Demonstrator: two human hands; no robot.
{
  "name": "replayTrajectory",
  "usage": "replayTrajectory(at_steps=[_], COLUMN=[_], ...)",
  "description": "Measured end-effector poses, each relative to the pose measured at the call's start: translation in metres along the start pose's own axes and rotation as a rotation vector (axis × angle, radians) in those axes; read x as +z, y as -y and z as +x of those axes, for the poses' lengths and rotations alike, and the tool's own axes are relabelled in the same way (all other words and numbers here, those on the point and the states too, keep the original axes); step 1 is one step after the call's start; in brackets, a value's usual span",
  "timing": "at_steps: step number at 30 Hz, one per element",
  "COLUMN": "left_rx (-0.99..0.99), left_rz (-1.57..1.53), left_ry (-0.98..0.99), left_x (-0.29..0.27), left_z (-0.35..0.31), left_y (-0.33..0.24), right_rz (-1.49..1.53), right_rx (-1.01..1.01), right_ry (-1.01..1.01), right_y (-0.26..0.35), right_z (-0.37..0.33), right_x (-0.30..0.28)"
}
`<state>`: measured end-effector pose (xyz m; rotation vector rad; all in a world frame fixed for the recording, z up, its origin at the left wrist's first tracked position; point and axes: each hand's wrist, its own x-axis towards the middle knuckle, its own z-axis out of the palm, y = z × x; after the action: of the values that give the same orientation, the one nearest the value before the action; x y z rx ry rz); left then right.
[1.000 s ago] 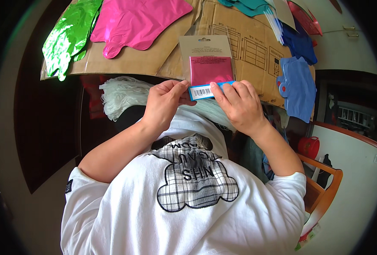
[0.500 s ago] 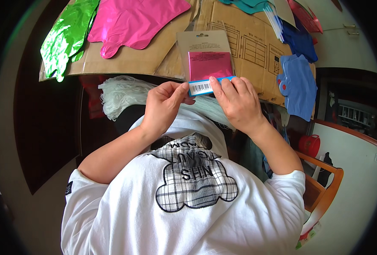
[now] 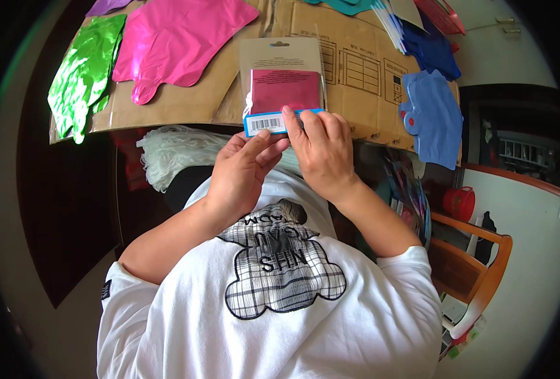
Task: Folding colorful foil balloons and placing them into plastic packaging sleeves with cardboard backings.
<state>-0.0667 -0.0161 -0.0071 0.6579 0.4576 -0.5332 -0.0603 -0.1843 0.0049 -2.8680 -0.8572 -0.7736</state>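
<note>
left fingers [image 3: 255, 147] and right fingers [image 3: 315, 128] gripping a packet [image 3: 284, 95], blue-edged barcode label [image 3: 264, 124], small dark print [image 3: 286, 63], box-marked cardboard [image 3: 361, 108]

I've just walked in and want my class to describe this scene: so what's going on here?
A person in a white shirt has both hands on the near end of a flat clear package with folded pink material inside. The left hand has its thumb at a blue-edged label; the right hand reaches over the label's other end. Most of the package lies over the cardboard, where a green foil piece and a larger pink piece also lie.
</note>
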Motion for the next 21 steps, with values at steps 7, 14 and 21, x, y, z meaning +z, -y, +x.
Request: replayTrajectory(at_steps=[7, 14, 21], left_rx=[0.020, 0.018, 0.046], left_rz=[0.102, 0.206, 0.254], left_ry=[-0.079, -0.179, -0.182], left_x=[0.005, 0.015, 0.020], left_z=[-0.003, -0.002, -0.002], left_y=[-0.005, -0.005, -0.005], right_rz=[0.142, 0.107, 1.053], right_rx=[0.345, 0.475, 1.139], right_ry=[-0.080, -0.178, -0.084], right_y=[0.005, -0.003, 0.003], right_z=[-0.014, -0.028, -0.029], right_x=[-0.004, -0.012, -0.029])
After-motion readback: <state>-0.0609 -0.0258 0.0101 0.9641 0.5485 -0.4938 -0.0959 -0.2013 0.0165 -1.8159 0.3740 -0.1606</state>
